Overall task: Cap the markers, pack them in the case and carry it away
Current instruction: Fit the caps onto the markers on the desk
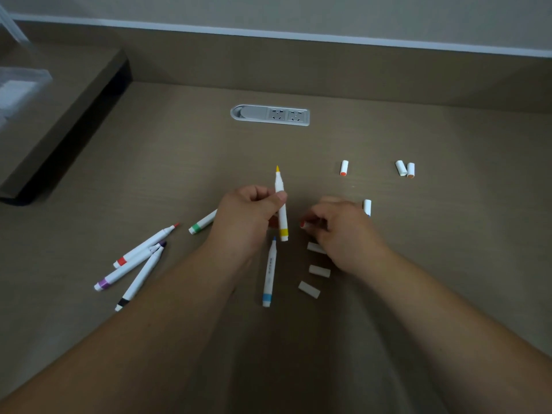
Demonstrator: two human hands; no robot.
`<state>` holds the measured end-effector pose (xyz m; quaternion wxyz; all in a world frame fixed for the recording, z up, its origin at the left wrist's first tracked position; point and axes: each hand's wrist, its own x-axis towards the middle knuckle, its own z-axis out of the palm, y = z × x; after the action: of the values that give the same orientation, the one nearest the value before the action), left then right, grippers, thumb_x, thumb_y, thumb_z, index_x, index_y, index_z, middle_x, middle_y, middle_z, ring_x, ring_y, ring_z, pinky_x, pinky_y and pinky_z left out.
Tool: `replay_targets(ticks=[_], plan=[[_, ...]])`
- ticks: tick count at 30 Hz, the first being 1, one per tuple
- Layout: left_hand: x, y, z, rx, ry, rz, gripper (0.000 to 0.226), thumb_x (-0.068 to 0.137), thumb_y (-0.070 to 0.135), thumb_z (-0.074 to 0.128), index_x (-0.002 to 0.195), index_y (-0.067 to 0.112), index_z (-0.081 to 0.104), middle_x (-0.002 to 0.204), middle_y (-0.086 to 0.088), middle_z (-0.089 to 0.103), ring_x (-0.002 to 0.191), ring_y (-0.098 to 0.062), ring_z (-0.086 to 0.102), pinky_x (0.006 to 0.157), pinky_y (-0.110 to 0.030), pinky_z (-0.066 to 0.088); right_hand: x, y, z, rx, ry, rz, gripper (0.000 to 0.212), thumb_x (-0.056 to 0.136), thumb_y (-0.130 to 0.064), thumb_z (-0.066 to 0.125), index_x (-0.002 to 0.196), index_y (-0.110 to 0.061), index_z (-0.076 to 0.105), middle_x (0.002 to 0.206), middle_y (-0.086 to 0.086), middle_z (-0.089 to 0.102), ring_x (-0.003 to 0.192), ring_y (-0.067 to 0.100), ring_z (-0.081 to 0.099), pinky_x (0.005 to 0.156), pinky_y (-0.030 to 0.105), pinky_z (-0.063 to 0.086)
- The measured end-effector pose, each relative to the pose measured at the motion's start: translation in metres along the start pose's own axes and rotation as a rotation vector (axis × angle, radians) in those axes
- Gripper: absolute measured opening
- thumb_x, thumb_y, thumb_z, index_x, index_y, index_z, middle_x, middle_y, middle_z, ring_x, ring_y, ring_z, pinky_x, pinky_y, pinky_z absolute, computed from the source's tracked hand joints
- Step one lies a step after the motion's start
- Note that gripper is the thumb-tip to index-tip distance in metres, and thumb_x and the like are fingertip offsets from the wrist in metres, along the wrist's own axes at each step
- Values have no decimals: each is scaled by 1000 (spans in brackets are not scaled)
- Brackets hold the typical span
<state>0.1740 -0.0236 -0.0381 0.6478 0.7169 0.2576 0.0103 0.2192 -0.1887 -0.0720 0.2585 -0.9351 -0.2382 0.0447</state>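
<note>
My left hand (249, 218) grips an uncapped yellow marker (281, 204) upright, tip pointing away from me. My right hand (340, 231) hovers low over loose white caps and pinches a red-ended cap (304, 225). A blue marker (269, 273) lies uncapped between my forearms. A green marker (203, 222) lies partly under my left hand. Red (143, 246), purple (128, 268) and black (140, 279) markers lie uncapped in a heap at the left. Several white caps (319, 271) lie by my right hand. The case is not clearly in view.
More caps lie further back: one orange-ended cap (344, 167), a pair of caps (404, 168) at the right, and a cap (367, 207) just behind my right hand. A socket panel (270, 115) is set into the desk. A raised shelf (59, 115) with a clear plastic box (18, 91) stands at the left.
</note>
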Motion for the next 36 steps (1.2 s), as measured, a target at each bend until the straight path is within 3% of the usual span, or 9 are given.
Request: replay_targets(ticks=[5,11,18,21,25,28,31,34,36], plan=[[-3,-3,0,0,4,-21,14,90,26,69,78,19,68,72,1,70,58,-6,63,48,-15,42,3,-2,3,-262,-75,-39,21,94,-31,59,101,-18,74,92,-2,55,97,22,53,84,37,46],[-5,-4,2,7,8,-32,12,90,27,69,82,18,69,72,1,70,55,-3,61,44,-12,42,-16,-5,-13,-82,41,-31,7,83,-24,73,87,-19,76,87,0,60,90,22,56,81,38,48],[-6,-7,8,6,6,-34,14,89,28,70,83,16,71,77,-7,71,63,-12,61,57,-25,47,-28,-5,-7,-300,-123,-69,22,88,-27,66,108,-24,75,95,0,63,100,23,56,87,36,46],[-7,-9,9,31,5,-26,13,89,28,69,80,19,70,74,-2,70,62,-10,62,60,-26,48,-32,-3,-7,-95,-54,-42,14,86,-16,69,98,-20,74,92,-2,63,91,18,58,83,36,49],[-7,-9,10,41,11,-19,14,90,29,68,87,15,71,78,-4,72,65,-10,62,59,-25,46,-41,-5,-14,235,30,74,16,87,-13,70,86,-28,66,86,-15,60,84,1,57,69,9,44],[-6,-9,12,54,10,-18,14,90,31,68,89,17,72,77,0,72,64,-9,63,59,-23,45,-42,-6,-15,268,32,82,20,88,-15,70,85,-33,63,88,-16,61,86,-2,57,70,6,43],[-6,-10,12,52,11,-17,14,90,30,68,90,16,72,75,1,71,60,-6,62,56,-20,44,-41,-1,-12,205,35,57,17,88,-17,70,87,-33,66,84,-17,59,83,1,56,70,10,44],[-6,-12,12,44,8,-15,15,90,29,68,89,15,72,72,2,70,54,-1,60,53,-17,44,-38,5,-6,16,28,-43,13,86,-17,70,96,-24,75,88,-8,63,88,11,57,82,31,50],[-6,-14,11,39,7,-12,13,91,28,68,86,16,71,72,1,70,55,-2,60,54,-18,44,-36,5,-2,-97,-25,-54,20,88,-19,67,106,-22,75,96,-2,64,96,18,58,88,36,49]])
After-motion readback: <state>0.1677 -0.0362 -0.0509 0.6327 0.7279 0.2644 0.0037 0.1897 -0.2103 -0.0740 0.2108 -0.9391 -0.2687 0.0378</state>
